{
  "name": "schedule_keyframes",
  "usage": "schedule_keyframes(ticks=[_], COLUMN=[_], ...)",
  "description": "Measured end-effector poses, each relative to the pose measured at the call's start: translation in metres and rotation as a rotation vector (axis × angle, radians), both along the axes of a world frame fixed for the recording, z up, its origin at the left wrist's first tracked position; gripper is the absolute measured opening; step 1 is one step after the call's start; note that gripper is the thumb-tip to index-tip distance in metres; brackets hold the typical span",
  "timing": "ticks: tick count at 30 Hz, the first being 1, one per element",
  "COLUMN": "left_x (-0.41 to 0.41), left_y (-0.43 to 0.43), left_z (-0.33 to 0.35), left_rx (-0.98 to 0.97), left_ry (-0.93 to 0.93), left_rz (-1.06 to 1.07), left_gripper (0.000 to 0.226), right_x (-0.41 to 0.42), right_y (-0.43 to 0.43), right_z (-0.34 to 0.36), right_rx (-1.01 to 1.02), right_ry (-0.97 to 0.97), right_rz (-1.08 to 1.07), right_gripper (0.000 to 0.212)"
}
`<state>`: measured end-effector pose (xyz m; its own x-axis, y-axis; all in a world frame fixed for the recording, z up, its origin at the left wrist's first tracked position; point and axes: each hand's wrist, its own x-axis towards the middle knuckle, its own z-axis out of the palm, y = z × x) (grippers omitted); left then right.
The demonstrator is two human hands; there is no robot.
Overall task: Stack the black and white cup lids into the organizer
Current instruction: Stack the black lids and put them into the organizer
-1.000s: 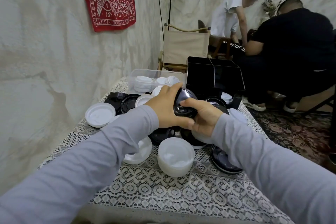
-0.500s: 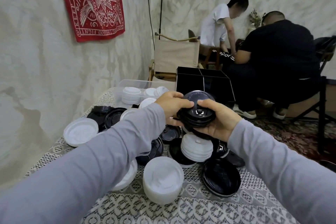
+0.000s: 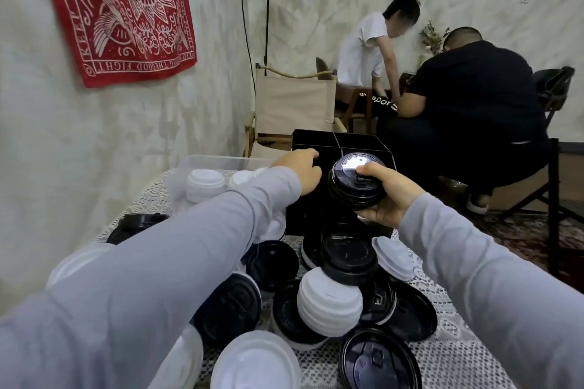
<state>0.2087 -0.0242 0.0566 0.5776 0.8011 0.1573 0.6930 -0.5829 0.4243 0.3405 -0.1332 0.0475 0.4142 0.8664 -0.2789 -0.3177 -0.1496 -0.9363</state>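
My right hand (image 3: 390, 196) grips a short stack of black lids (image 3: 354, 181), held just in front of the black organizer (image 3: 316, 144) with its four open compartments. My left hand (image 3: 301, 172) hovers at the organizer's front left wall, fingers curled, holding nothing. Below lies a heap of loose lids: a white stack (image 3: 328, 303), a black stack (image 3: 349, 259), single black lids (image 3: 379, 363) and white lids (image 3: 256, 363).
A clear plastic bin (image 3: 202, 164) with white lids (image 3: 205, 183) stands left of the organizer. The lace-covered table (image 3: 458, 363) meets the wall on the left. A canvas chair (image 3: 294, 104) and two seated people (image 3: 467, 104) are beyond the table.
The black lid stack has risen and gone forward to the organizer. My left hand has come off the stack and now sits at the organizer's left side.
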Motion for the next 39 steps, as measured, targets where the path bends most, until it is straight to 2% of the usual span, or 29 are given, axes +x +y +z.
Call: schedule_keyframes(ticks=[2,5,10,28,33,39], left_x=[0.005,0.015,0.029,0.037,0.033,0.02], left_y=[0.016,0.032,0.047,0.058,0.053,0.046], left_z=[-0.002,-0.001,0.004,-0.001,0.005,0.0], left_rx=[0.22,0.479,0.5,0.56,0.72,0.898], left_ry=[0.176,0.291,0.463,0.243,0.201,0.113], left_rz=[-0.028,-0.032,-0.012,0.04,0.005,-0.109], left_gripper=[0.043,0.035,0.036,0.028,0.025,0.028], right_x=[0.007,0.016,0.022,0.037,0.046,0.047], right_y=[0.006,0.014,0.023,0.015,0.008,-0.002], right_z=[0.001,0.004,0.002,0.003,0.002,0.01], right_rx=[0.005,0.011,0.025,0.083,0.122,0.145], right_ry=[-0.005,-0.006,0.005,0.06,0.044,0.071], right_rz=[-0.005,-0.008,0.003,-0.009,-0.055,-0.04], right_gripper=[0.028,0.034,0.033,0.014,0.023,0.019])
